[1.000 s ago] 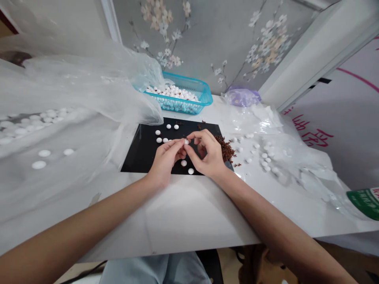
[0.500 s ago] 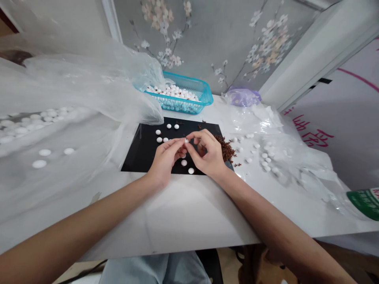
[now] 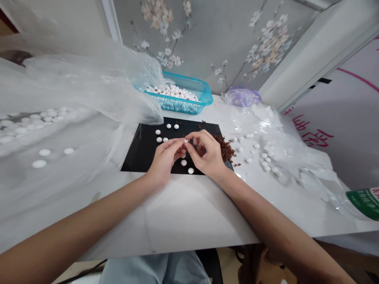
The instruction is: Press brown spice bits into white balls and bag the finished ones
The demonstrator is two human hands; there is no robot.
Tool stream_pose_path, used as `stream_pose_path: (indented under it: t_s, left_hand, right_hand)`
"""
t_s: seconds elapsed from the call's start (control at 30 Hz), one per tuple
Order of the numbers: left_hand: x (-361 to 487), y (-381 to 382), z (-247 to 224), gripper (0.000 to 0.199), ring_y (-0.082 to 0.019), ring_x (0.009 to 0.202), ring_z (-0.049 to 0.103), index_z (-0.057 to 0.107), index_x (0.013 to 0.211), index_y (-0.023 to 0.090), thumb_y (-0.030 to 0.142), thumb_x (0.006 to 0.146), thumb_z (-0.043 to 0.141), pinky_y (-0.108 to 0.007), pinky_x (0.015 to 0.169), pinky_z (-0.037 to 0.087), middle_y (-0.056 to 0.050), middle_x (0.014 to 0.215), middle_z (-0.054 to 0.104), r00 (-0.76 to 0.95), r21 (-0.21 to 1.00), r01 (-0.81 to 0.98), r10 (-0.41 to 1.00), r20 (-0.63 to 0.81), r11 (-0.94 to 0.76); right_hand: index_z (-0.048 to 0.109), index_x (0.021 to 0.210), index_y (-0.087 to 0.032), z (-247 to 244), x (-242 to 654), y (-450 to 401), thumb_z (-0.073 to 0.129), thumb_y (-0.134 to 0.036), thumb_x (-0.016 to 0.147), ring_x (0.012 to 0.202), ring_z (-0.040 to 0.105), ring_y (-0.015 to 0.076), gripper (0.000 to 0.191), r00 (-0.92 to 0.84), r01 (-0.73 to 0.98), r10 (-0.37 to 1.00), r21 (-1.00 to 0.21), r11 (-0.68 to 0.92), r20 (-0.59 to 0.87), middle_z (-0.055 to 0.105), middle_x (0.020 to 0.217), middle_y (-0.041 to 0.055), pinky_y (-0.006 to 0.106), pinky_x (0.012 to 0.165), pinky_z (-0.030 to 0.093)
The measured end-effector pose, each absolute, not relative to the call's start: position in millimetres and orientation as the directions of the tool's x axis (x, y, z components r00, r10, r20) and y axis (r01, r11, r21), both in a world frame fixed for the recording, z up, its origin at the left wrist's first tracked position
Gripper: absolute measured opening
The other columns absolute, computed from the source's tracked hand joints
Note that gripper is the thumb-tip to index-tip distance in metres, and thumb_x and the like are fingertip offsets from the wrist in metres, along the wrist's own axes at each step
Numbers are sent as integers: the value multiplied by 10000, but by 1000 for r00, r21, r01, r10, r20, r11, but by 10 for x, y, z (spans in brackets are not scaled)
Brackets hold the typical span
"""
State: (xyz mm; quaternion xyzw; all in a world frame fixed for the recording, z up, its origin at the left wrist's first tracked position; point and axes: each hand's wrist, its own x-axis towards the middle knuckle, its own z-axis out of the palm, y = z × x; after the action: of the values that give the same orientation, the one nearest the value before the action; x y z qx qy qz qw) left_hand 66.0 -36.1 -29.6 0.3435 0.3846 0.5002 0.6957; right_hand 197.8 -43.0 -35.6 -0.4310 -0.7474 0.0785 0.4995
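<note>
Over a black mat (image 3: 142, 154), my two hands meet at a small white ball (image 3: 186, 141). My left hand (image 3: 166, 157) pinches the ball from the left. The fingertips of my right hand (image 3: 207, 152) are closed against it from the other side; whether they also hold a small brown piece is hidden. More white balls (image 3: 184, 162) lie on the mat around and below my fingers. Just right of my right hand is a heap of small brown star-shaped pieces (image 3: 226, 150), partly on the mat.
A blue plastic basket (image 3: 204, 103) of white balls with brown bits stands at the back. Clear plastic bags (image 3: 89, 86) with white balls spread over the left. To the right are loose balls (image 3: 264, 155), more clear plastic, a purple bag (image 3: 244, 96) and a green-labelled bottle (image 3: 364, 201).
</note>
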Motion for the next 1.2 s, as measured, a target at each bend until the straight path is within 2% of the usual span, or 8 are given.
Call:
stream_pose_path:
  t_s: [0.77, 0.93, 1.07, 1.2]
  left_hand:
    - [653, -349, -305, 114, -72, 653, 518, 697, 681, 153, 266, 660, 701, -183, 631, 428, 6, 684, 599, 205, 854, -447, 960, -192, 266]
    - [651, -350, -311, 134, -78, 672, 528, 698, 687, 160, 289, 658, 718, -186, 640, 437, 0, 709, 620, 208, 861, -437, 961, -183, 258]
    - [619, -309, -262, 184, -86, 663, 535, 704, 760, 169, 336, 682, 701, -191, 604, 431, -13, 736, 635, 143, 920, -344, 979, -146, 188]
    - [489, -145, -174, 200, -93, 574, 480, 677, 768, 181, 370, 728, 625, -212, 491, 358, 1, 693, 596, 33, 995, -98, 999, -14, 17]
  right_hand:
    - [556, 903, -193, -348, 1987, -443, 504, -203, 859, 491, 368, 53, 68, -166, 599, 748, -536, 594, 643, 424, 727, -27, 206, 460, 357]
    - [555, 901, -195, -301, 2052, -414, 533, -249, 842, 482, 378, 51, 82, -136, 600, 777, -573, 558, 615, 458, 743, -25, 214, 462, 351]
    - [555, 819, -189, -210, 2233, -318, 501, -271, 851, 498, 402, 74, 103, 97, 657, 763, -617, 433, 639, 504, 724, -15, 234, 492, 361]
    - [563, 703, -183, -159, 2444, -217, 519, -226, 801, 554, 455, 108, 116, 232, 799, 779, -571, 189, 582, 541, 741, 11, 270, 569, 388]
